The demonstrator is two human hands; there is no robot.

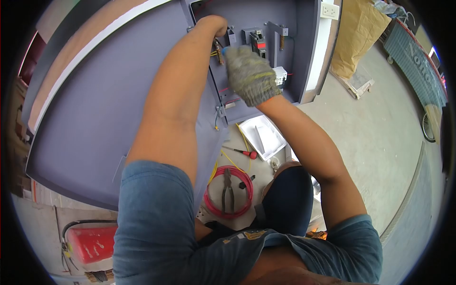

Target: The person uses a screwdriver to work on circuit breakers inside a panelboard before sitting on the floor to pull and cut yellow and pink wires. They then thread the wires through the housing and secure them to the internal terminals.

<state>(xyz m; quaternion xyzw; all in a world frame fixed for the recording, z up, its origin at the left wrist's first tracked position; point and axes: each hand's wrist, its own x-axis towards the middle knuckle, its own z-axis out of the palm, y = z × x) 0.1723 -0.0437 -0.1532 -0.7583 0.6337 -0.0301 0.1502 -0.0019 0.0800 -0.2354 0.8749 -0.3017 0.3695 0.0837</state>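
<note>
- a grey cabinet (304, 42) stands open ahead, with its door (104, 104) swung out to the left and filling much of the view.
- inside the cabinet, a breaker (259, 43) with a red and black face sits near the top; a white block (280, 75) is mounted just below and to its right.
- a grey bracket (274, 40) stands upright just right of the breaker.
- the left hand (214, 24) is bare and reaches up into the cabinet's top left corner; its fingers are curled, but what they grip is hidden, so i cannot tell how closed it is.
- the right hand (249, 75) wears a grey knit glove and is closed on a tool with a blue tip (224, 49); only that tip shows above the glove.
- the blue tip is just beside brown and yellow wires (218, 52), right under the left hand.
- the gloved hand covers the middle of the cabinet, and both forearms cross in front of its lower part.
- thin red wires (225, 89) run across the back panel beside the glove.
- on the floor (380, 137) below, a red-handled screwdriver (243, 152) lies near a white tray (263, 137).
- a coil of red cable (228, 192) lies on the floor with pliers (228, 190) resting inside it; yellow wire (228, 159) trails past.
- the person's knee (287, 197) in dark cloth is just right of the coil.
- a brown sack (356, 38) leans at the upper right, well apart from the hands.
- a red box (92, 244) sits at the lower left.
</note>
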